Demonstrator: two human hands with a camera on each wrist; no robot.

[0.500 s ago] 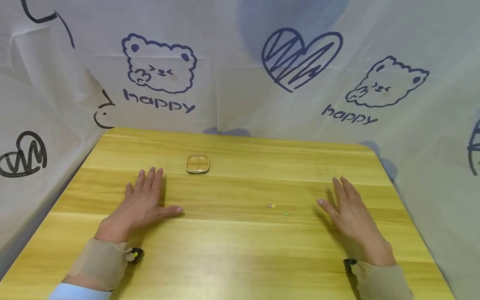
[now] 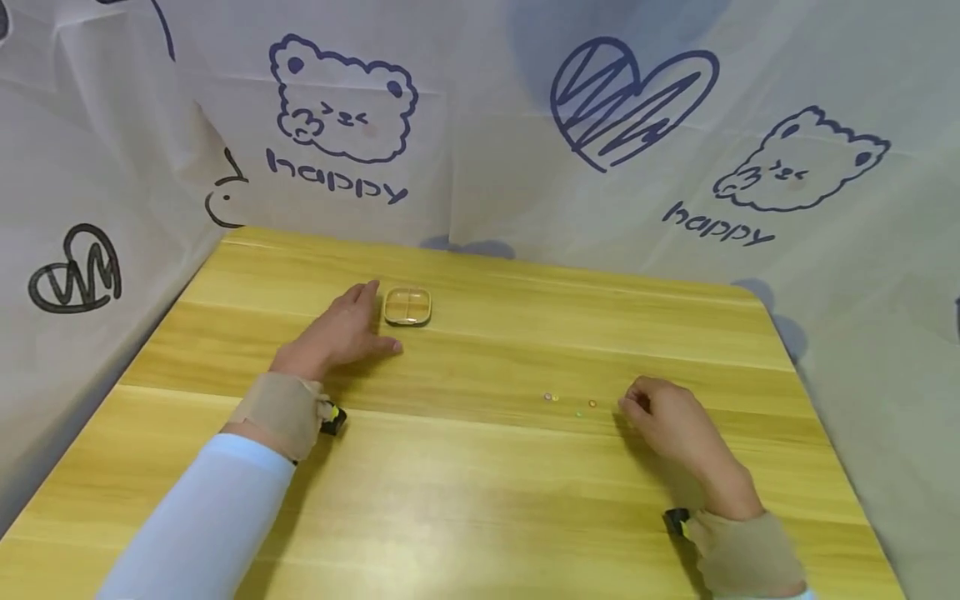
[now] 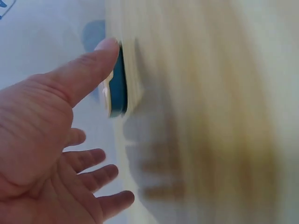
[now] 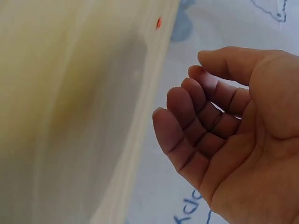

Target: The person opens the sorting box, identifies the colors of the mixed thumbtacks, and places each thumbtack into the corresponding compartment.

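Observation:
A small case [image 2: 407,322] with a pale rim and four compartments lies toward the back left of the table. My left hand [image 2: 337,333] is just left of it, fingers extended and thumb spread to its near side, holding nothing. In the left wrist view the thumb [image 3: 86,70] overlaps the case's teal side wall [image 3: 118,91]. Loosely bent fingers, with nothing between them, mark my right hand [image 2: 675,425]. To its left lie several tiny coloured pieces, among them an orange-red one [image 2: 592,403] and a green one [image 2: 578,414].
The wooden table [image 2: 465,508] has a pale cloth [image 2: 487,158] with drawn bears and hearts behind it and at its sides. Each wrist wears a beige wrap with a small dark camera, such as the left camera [image 2: 333,418].
My left hand has moved forward and right to the case's left side. The right hand's fingers, straighter before, have bent inward, and it has come slightly closer to the tiny pieces.

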